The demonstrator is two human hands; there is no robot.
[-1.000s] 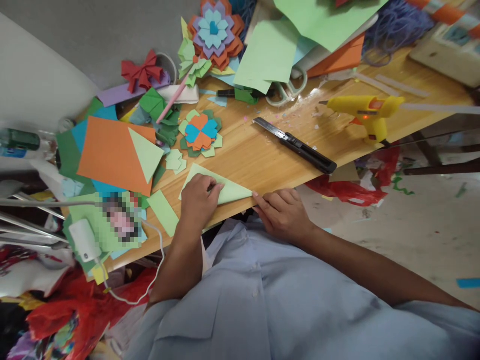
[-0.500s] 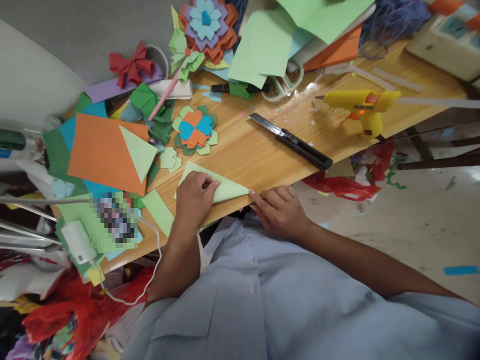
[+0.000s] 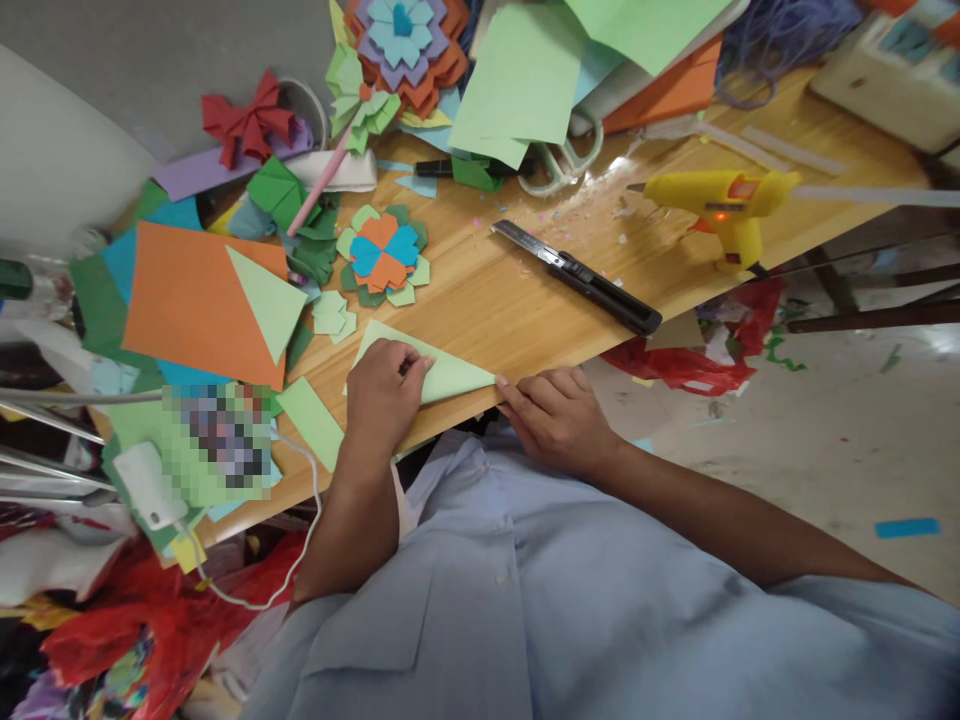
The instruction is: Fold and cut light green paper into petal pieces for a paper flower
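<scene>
Left hand: This hand is curled on top of the green paper. I can't tell if its fingers pinch it.
Right hand: This hand has a fingertip at the paper's thin point. I can't see if the thumb grips underneath.
Green paper: The folded paper is flat at the near edge of the table, between the hands. If one hand pulls harder, it could slip and get a crooked fold.
Thin point: It could bend or rip if the fingertip pushes too hard.
Knife: The knife has its blade out, near the right hand. A careless reach could cut a finger.
Glue gun: The yellow gun has a light on, so its tip may be hot and burn skin.
</scene>
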